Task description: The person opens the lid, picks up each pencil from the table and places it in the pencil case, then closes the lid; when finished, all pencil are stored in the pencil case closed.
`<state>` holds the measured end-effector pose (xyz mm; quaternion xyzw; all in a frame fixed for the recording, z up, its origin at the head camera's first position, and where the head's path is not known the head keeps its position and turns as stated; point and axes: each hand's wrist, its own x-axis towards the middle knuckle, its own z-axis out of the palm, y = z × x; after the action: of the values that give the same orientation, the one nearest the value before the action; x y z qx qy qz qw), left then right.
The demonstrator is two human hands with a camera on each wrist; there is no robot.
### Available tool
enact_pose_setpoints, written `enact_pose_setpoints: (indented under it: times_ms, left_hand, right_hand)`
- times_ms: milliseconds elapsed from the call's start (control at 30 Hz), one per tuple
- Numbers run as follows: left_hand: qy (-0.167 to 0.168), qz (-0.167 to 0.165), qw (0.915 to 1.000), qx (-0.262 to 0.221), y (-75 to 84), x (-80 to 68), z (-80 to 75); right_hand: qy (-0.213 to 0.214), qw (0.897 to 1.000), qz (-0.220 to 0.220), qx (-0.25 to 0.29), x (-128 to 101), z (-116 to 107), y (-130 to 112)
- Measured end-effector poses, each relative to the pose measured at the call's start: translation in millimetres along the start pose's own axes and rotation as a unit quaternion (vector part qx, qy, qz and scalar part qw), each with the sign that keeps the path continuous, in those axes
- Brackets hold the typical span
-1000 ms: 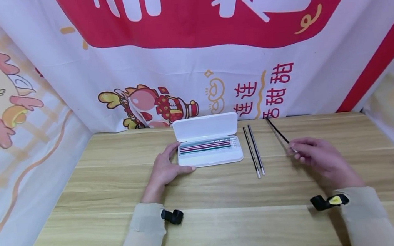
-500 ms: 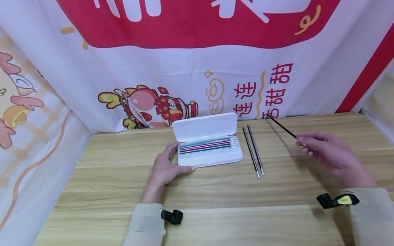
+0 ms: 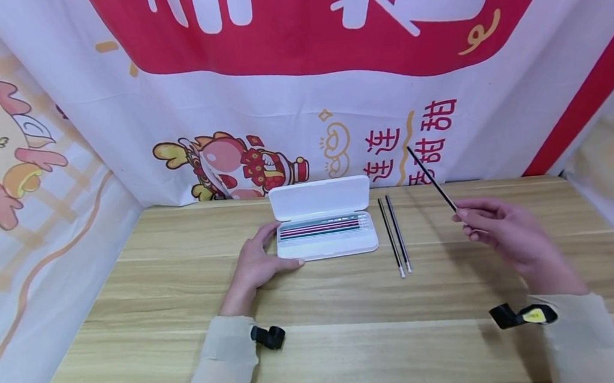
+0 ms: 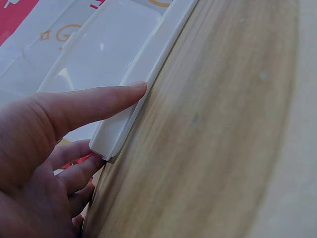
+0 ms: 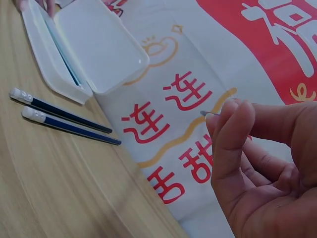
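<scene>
A white pencil case (image 3: 328,249) lies on the table with its lid (image 3: 320,197) raised at the back. Several pencils (image 3: 321,229) in green and dark red lie lengthwise inside. My left hand (image 3: 257,264) holds the case at its left end, thumb (image 4: 114,103) along the front edge and fingers around the corner. My right hand (image 3: 496,230) pinches a dark pencil (image 3: 431,178) near one end, over the table, its far end pointing up and left; only a grey bit shows between thumb and finger in the right wrist view. Two dark pencils (image 5: 74,128) with white ends lie right of the case.
The wood-grain table (image 3: 352,356) meets a printed cloth (image 3: 310,95) in red and white that hangs along its back edge. More printed cloth (image 3: 20,196) hangs at the left side. Each wrist wears a black strap.
My right hand has shifted right, and the pencil it pinches has tilted so that its far end rises higher in front of the cloth. My left hand and the case have stayed put.
</scene>
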<state>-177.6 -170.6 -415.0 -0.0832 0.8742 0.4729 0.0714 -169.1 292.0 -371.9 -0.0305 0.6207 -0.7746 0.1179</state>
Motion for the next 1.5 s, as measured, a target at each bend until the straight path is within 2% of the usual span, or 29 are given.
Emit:
enact_pose_setpoints:
  times_ms: [133,233,333,467,567,767,1033,1167,1400,1500]
  left_hand:
    - [0.0,-0.001,1.0,0.003,0.0,0.2,0.1]
    - [0.0,-0.001,1.0,0.005,0.3,0.3,0.1]
    - [0.0,-0.001,1.0,0.005,0.6,0.1,-0.1]
    - [-0.001,0.002,1.0,0.004,0.7,-0.3,-0.2]
    - [-0.002,0.004,1.0,0.003,0.8,-0.4,-0.5]
    - [0.0,-0.002,1.0,0.002,1.4,-1.5,-1.8]
    - [0.0,-0.006,1.0,0.003,2.6,-1.7,0.1]
    - [0.003,-0.007,1.0,0.004,3.9,-1.8,0.5]
    - [0.004,-0.01,0.9999,0.001,5.0,-3.0,0.9]
    - [0.005,-0.008,1.0,0.003,4.7,-3.0,1.1]
  right_hand:
    - [-0.019,0.999,-0.006,-0.026,1.3,8.7,3.4]
    - [-0.013,0.996,0.006,-0.084,2.7,17.1,4.1]
    - [-0.008,0.987,0.019,-0.16,4.7,27.1,4.7]
    - [-0.011,0.972,0.023,-0.232,9.3,42.0,7.6]
    - [-0.006,0.965,0.023,-0.261,15.5,54.6,9.8]
    - [0.0,0.951,0.054,-0.304,40.9,82.6,12.4]
    - [-0.005,0.923,0.065,-0.38,71.0,101.3,16.7]
    - [-0.01,0.911,0.047,-0.409,80.2,108.1,19.8]
    - [-0.008,0.887,-0.025,-0.46,89.0,121.1,28.8]
    - [-0.004,0.883,-0.042,-0.468,90.8,124.5,33.0]
